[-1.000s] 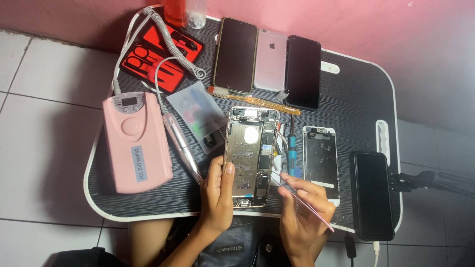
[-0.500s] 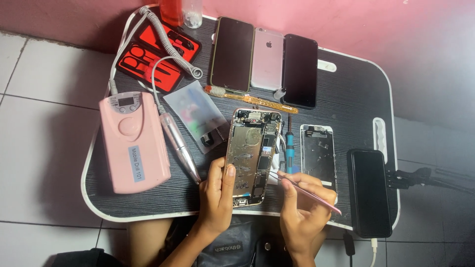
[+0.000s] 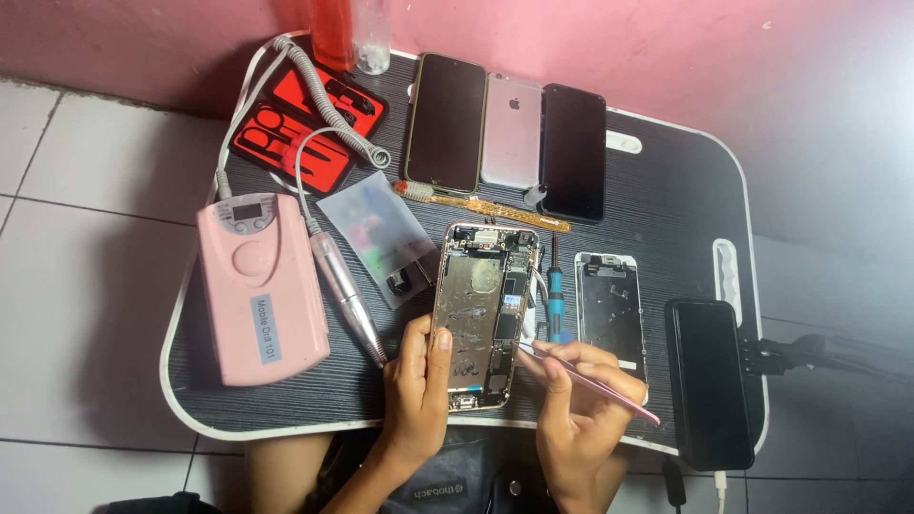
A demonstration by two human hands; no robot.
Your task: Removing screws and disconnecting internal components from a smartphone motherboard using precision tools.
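Counts, located relative to the opened phone (image 3: 484,314) at the centre of the dark lap tray (image 3: 666,181). Whole phones: four — three in a row beyond it (a dark one (image 3: 446,121), a pink-backed one (image 3: 512,131), a black one (image 3: 573,152)) and one black one (image 3: 709,381) far to its right. Detached screen panels: one (image 3: 609,309), just right of it. Blue-handled screwdrivers: one (image 3: 554,300), between it and the panel. Pink tweezers: one pair (image 3: 590,383), at its right edge. Pink drill units: one (image 3: 259,286), well to its left, with one handpiece (image 3: 345,297). Red tool cases: one (image 3: 305,119), beyond and left. Clear plastic bags: one (image 3: 379,233), just left. Hands: two, left (image 3: 419,395) and right (image 3: 576,409), at its near end.
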